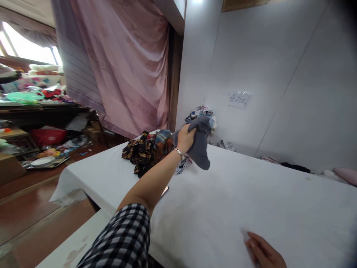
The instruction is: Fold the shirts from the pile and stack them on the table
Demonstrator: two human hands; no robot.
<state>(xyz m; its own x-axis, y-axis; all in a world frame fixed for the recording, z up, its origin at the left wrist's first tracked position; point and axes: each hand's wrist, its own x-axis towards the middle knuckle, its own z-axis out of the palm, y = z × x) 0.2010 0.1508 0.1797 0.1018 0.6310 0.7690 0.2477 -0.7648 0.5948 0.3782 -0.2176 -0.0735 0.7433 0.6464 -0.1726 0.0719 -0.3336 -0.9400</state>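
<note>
So the left hand (185,138) is stretched way out, fingers closed around a grey cloth (200,143) that's lifted off the surface, with most of it dangling down at about 5 o'clock from the fist. There's a thin bracelet (179,152) on that wrist and a black-and-white checked sleeve (122,238) further back at 7 o'clock. Just beside the hand, at its 9 o'clock, sits a dark floral clothes pile (143,150) on the white tabletop (237,201). Behind the grey cloth, at roughly 12 o'clock against the wall, there's another small heap of patterned fabric (201,111). The right hand (263,251) is down at the bottom edge of the view, fingers laid out flat and loose on the white cover, holding nothing, well apart from the left. A paper note (239,99) is stuck on the wall at 2 o'clock from the cloth, and a pink curtain (125,67) hangs at 10 o'clock.
</note>
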